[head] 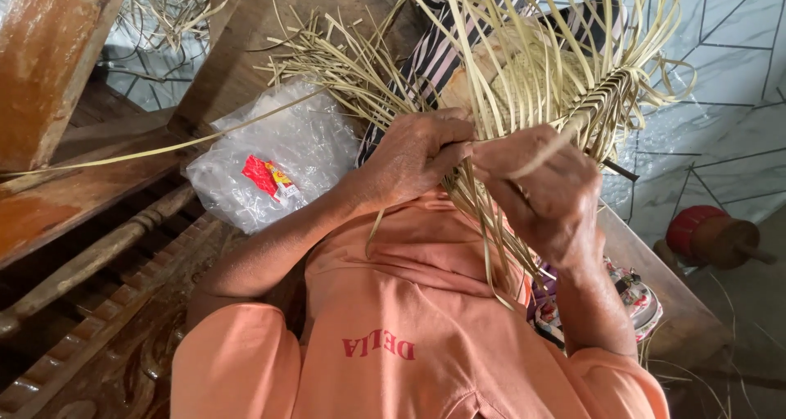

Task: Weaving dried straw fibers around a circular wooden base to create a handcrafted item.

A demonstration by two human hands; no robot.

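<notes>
Two hands meet at our lap; our left hand pinches thin pale straw strips, our right hand grips the half-woven straw piece; pulling too hard could snap a strip, we think.

I sit at home, on a carved wooden bench with turned spindles, above a pale tiled floor with marble veining. Loose straw strips spill around me, and a crinkled plastic bag lies on the seat.
</notes>
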